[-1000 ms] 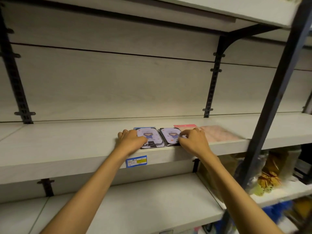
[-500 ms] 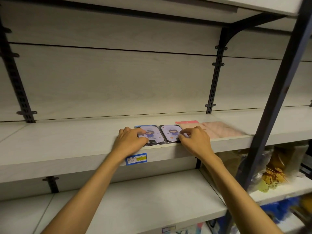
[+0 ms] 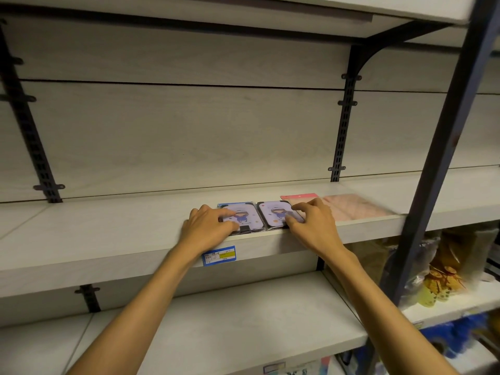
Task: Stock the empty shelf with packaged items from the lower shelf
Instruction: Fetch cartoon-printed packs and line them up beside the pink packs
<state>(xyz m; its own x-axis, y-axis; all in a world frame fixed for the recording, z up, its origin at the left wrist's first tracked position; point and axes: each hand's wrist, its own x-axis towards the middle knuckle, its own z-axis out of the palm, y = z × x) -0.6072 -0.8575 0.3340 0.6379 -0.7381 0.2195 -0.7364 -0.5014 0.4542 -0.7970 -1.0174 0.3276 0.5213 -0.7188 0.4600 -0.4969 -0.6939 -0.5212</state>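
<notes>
Two flat packets with a cartoon figure on a lilac face are lying side by side at the front edge of the middle shelf, touching or nearly touching along their inner edges. The left hand is resting on the left packet, fingers curled lightly over its near left corner, with the fingertips pressing down on the wrapper rather than closing round it. The right hand is pressing on the right packet in the same manner, fingers bent, with the tips on its right side; whether the thumb is hooking under the edge cannot be told. At three o'clock from the right packet, just beside it, a pink packet is lying flat, with a red-edged card showing behind it.

By the look of it, the person is squaring the two packets against the shelf lip and against each other, so the placing step is nearly finished. The shelf is mostly bare toward nine o'clock. Next, both hands would need to let go and drop toward the lower shelf; more stock appears at four o'clock, where bagged goods are standing past the dark upright.
</notes>
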